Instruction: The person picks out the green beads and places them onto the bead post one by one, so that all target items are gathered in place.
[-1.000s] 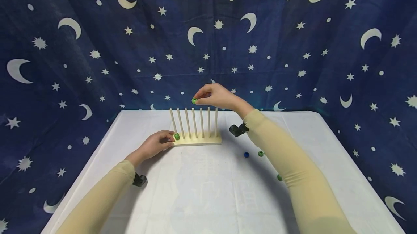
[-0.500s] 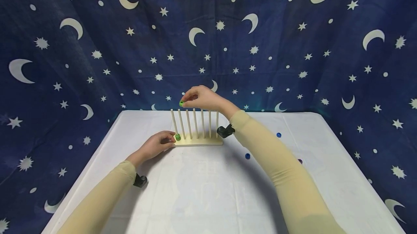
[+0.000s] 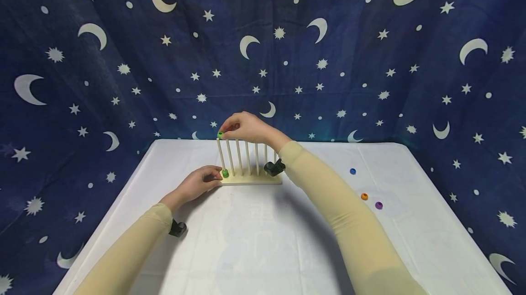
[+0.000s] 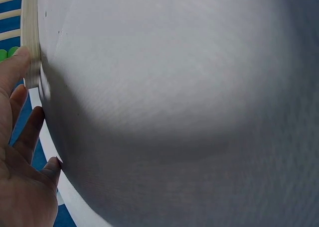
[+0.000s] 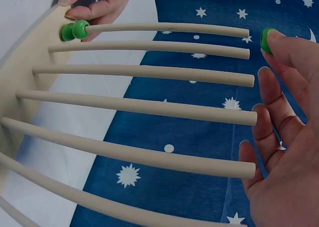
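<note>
A pale wooden peg rack with a row of several upright pegs stands on the white table. Two green beads sit stacked at the foot of its leftmost peg. My left hand grips the rack's left end between thumb and fingers, as the left wrist view also shows at the base's edge. Thumb and index finger of my right hand pinch another green bead just over the tip of that same peg. In the right wrist view a small gap separates this bead from the peg's tip.
To the right of the rack, a blue bead, an orange bead and a purple bead lie on the white tabletop. A dark blue curtain with moons and stars hangs behind. My right forearm covers part of the table.
My right hand has carried the green bead leftward and slightly down to the leftmost peg's tip. Orange and purple beads have come out from behind my right arm. My left hand stays put.
</note>
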`<state>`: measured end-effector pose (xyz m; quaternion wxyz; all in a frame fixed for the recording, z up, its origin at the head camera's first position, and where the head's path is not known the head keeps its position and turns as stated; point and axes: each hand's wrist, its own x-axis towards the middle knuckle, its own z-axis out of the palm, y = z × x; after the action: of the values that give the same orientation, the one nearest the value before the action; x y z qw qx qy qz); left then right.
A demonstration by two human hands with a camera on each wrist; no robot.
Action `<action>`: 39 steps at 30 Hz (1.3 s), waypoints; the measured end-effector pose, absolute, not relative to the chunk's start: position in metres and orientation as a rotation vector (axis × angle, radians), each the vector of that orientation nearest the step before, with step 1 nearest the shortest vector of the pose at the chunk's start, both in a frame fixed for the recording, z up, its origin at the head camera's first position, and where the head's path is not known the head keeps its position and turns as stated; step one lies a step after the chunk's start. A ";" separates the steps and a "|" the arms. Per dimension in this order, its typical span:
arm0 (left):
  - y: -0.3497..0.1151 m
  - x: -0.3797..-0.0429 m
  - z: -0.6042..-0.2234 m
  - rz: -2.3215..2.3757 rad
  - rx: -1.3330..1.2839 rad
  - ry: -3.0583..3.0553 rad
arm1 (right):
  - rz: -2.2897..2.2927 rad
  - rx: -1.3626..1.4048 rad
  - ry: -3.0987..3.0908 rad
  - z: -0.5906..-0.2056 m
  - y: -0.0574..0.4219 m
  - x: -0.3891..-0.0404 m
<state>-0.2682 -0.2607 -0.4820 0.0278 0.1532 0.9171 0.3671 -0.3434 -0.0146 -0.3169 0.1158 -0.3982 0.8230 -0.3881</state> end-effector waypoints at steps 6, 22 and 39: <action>-0.261 -0.268 -0.482 1.142 0.478 2.830 | -1.122 -1.193 2.398 -0.318 -0.018 -0.347; -0.262 -0.268 -0.484 1.152 0.489 2.828 | -1.097 -1.224 2.303 -0.313 -0.023 -0.356; -0.264 -0.271 -0.487 1.161 0.482 2.817 | -1.083 -1.233 2.287 -0.316 -0.024 -0.357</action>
<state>-0.2709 -0.2642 -0.4869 0.0282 0.1563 0.9128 0.3763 -0.3567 -0.0245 -0.3159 0.1627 -0.4324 0.8015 -0.3797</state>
